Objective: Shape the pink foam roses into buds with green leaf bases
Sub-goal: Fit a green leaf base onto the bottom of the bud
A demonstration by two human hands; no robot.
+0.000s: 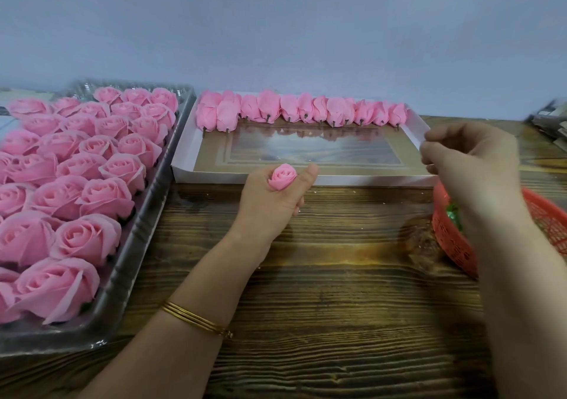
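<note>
Pink bud (283, 177) sits gripped in the left hand (270, 199) mid-table, fingers wrapped round its base and thumb sticking out toward 1 o'clock. Its long axis runs up out of the fist, swirled tip tilting toward 12 o'clock. Over at 2 o'clock the right hand (472, 165) hovers above the red basket (454, 245), fingers curled and blurred, and I can't tell if it's pinching anything. At 9 o'clock open roses (92, 196) fill the clear tray (147, 245). At 12 o'clock, finished buds (303, 110) lie along the far edge of the white box (306, 180), tips to 12, stubs to 6
</note>
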